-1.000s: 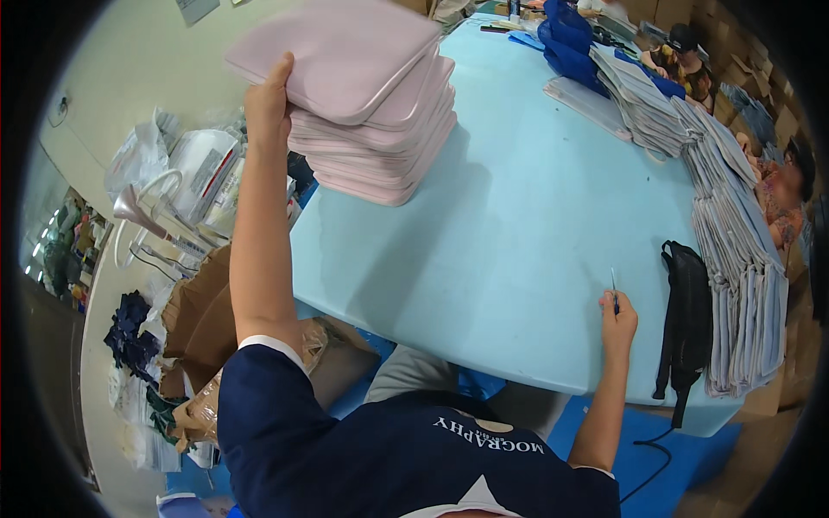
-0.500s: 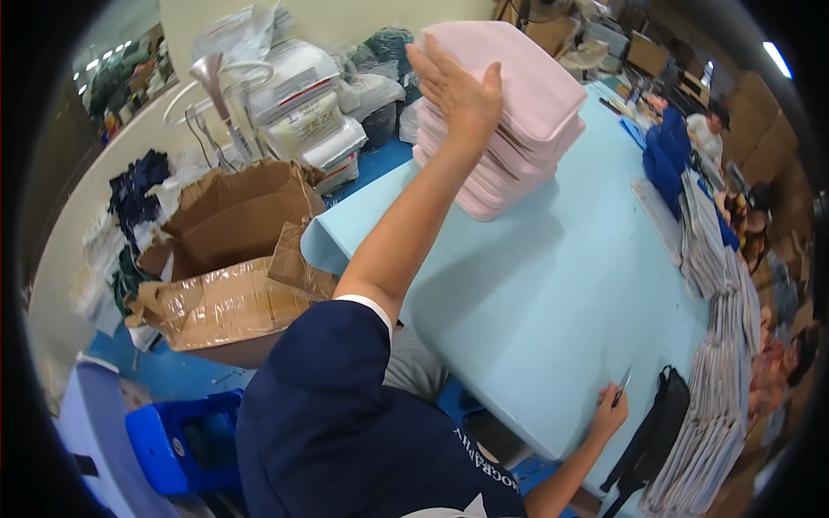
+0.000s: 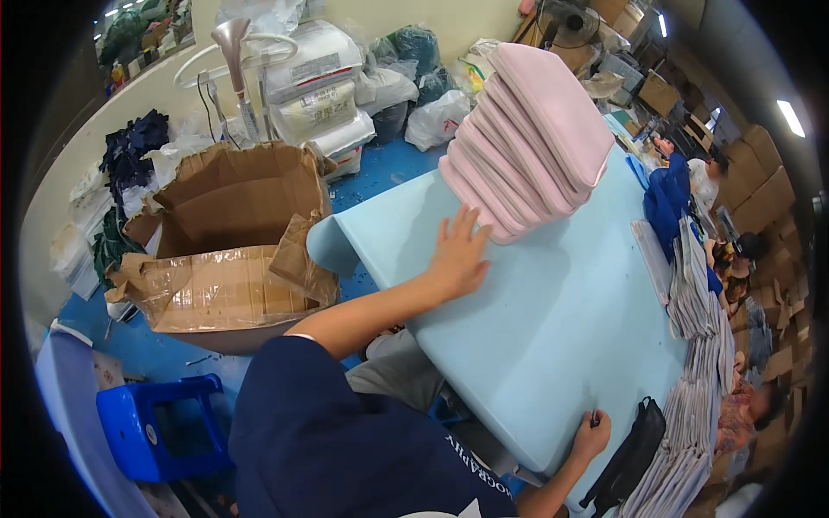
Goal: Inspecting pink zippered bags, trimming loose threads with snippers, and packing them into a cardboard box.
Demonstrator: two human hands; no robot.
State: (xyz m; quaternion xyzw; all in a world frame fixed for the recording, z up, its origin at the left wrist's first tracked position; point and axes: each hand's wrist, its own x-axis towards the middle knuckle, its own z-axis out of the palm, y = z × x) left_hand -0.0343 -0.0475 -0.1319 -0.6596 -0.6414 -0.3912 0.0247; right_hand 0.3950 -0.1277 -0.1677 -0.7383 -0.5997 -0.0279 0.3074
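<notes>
A leaning stack of pale pink, flat cases with rounded corners stands at the far side of the light blue table. My left hand is open, with its fingers spread at the near lower corner of the stack. The fingertips are close to the bottom case; whether they touch it I cannot tell. My right hand rests low over the table's near right part, closed around a small, dark-handled pointed tool. Most of that tool is hidden by my fingers. A black pouch lies just right of this hand.
An opened cardboard box stands left of the table, with a blue plastic stool nearer. Folded grey-white pieces line the table's right edge. Wrapped bundles are piled by the wall. Other people are at the far right.
My left hand has come down from the upper side of the stack to its bottom corner. The stack now leans more, its layers fanned out. My right hand still holds the tool, whose tip shows less.
</notes>
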